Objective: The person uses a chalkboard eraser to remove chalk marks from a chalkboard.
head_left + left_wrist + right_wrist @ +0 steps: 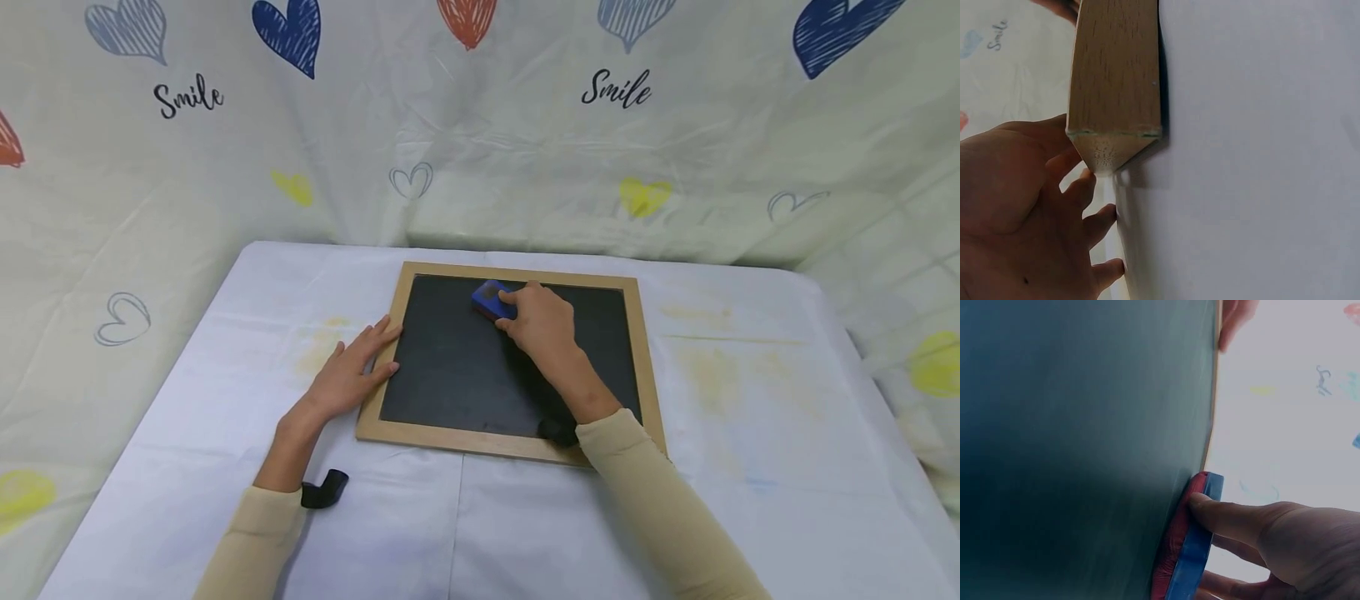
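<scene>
The board (pixel 480 367) lies flat on a white cloth (pixel 750 433) over the table, its dark slate already looking clean across the near and middle parts; as far as the pictures show, wiping seems nearly done, with only the far strip under the eraser left in doubt. Nearest, beige sleeves lead to the hands. The left hand (pixel 348 375) lies flat, fingers straight, pressed against the board's pale wooden frame (pixel 1116 75) at its left edge. Farther on, the right hand (pixel 542 321) curls its fingers round the eraser (pixel 491 300), a blue block with a red felt face (pixel 1175 544) pressed against the matte slate near the far edge. Beyond hangs a creased sheet printed with hearts.
</scene>
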### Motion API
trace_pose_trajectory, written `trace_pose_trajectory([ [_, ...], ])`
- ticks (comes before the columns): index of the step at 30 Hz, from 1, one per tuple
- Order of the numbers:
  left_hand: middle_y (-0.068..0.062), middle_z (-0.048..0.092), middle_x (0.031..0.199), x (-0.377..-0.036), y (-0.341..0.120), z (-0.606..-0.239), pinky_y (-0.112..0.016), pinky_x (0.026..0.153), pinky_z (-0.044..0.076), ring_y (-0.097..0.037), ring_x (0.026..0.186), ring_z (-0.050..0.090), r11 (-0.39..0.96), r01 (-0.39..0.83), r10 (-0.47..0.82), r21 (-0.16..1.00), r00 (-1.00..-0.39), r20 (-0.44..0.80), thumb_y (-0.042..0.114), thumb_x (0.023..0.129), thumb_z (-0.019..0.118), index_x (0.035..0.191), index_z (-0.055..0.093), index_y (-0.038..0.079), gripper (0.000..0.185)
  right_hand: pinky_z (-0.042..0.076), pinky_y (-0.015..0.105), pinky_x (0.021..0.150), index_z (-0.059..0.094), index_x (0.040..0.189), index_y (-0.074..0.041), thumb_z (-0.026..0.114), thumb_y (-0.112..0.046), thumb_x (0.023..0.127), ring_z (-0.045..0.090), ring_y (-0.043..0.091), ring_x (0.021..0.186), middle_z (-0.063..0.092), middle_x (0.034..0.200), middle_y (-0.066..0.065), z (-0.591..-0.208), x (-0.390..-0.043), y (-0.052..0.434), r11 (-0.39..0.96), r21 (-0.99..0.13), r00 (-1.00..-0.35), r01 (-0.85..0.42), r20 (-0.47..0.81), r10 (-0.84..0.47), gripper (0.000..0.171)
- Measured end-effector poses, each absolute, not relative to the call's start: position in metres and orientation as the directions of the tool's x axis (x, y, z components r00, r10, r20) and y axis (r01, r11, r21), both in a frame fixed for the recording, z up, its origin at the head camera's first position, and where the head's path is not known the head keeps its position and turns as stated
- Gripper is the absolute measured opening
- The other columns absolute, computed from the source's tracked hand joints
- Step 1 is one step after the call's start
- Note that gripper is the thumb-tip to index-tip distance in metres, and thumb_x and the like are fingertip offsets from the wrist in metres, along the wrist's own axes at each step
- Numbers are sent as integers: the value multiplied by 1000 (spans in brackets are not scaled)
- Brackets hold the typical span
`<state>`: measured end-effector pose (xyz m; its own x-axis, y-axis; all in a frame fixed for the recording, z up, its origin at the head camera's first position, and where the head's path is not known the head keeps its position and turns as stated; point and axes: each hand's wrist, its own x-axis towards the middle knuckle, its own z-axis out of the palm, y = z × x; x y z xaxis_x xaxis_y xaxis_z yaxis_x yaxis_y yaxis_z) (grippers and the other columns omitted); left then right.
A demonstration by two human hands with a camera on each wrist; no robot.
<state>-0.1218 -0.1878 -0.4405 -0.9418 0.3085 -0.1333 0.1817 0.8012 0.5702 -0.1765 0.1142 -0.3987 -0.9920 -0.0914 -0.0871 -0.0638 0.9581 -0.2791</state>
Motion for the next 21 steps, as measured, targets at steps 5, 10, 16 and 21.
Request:
trace_pose_trajectory([
  [5, -11, 17, 176, -122, -188, -441, -73, 127, 3, -41, 163, 16, 798, 180, 312, 574, -940, -138, 32, 107, 60, 165, 33, 16, 66, 58, 47, 79, 61, 146, -27, 77, -38, 95, 69, 34, 102, 62, 141, 18, -399, -177, 139, 957, -290, -995, -17, -90, -44, 55],
  [10, -12, 19, 176, -122, -187, -440, -75, 126, 4, -43, 162, 17, 798, 184, 310, 574, -942, -129, 32, 106, 61, 164, 34, 16, 66, 56, 46, 75, 62, 146, -25, 78, -37, 94, 67, 34, 96, 63, 136, 20, -398, -174, 161, 952, -304, -996, 16, -90, -12, 56],
  [16, -11, 18, 176, -122, -188, -441, -74, 127, 3, -42, 163, 16, 802, 177, 307, 571, -941, -140, 33, 106, 60, 165, 33, 17, 67, 53, 40, 66, 63, 145, -20, 78, -34, 95, 66, 34, 90, 61, 141, 25, -398, -169, 185, 944, -329, -996, 23, -87, -6, 54],
  [21, -11, 17, 177, -124, -188, -443, -74, 127, 3, -41, 163, 16, 801, 179, 310, 572, -940, -140, 33, 106, 60, 165, 33, 16, 67, 56, 46, 72, 60, 147, -19, 77, -34, 96, 66, 41, 103, 58, 142, 28, -397, -163, 202, 941, -334, -995, 64, -97, 33, 56],
])
